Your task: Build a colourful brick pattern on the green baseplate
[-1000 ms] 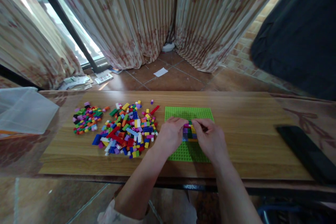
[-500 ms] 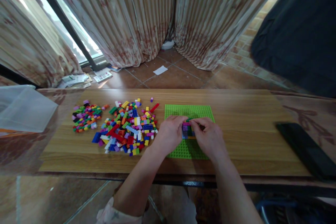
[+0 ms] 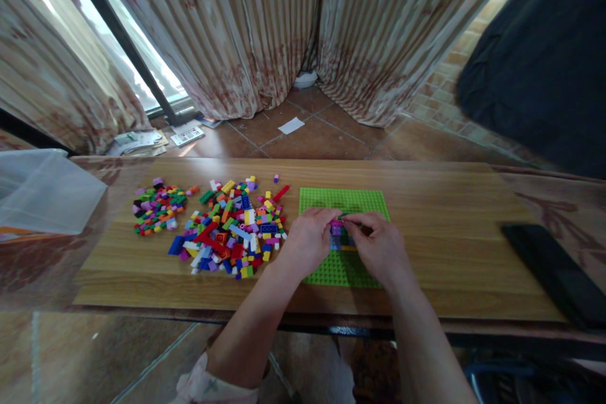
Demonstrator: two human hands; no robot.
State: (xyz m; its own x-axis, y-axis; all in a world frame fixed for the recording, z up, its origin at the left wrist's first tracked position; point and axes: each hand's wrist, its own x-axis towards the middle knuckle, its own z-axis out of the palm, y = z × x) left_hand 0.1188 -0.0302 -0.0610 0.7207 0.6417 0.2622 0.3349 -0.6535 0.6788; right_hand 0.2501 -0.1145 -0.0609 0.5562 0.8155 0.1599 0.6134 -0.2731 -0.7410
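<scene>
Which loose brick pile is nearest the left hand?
The larger pile, just left of the left hand and the green baseplate; the smaller pile lies farther left, beyond it.

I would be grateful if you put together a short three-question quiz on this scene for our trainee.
1. Fill in: the left hand and right hand are both over a ____ baseplate.
2. True or false: in the picture, the larger brick pile lies between the smaller brick pile and the baseplate.
3. In the picture, the flat black object lies: A) left of the baseplate; B) right of it; C) on it.
Key: 1. green; 2. true; 3. B
</scene>
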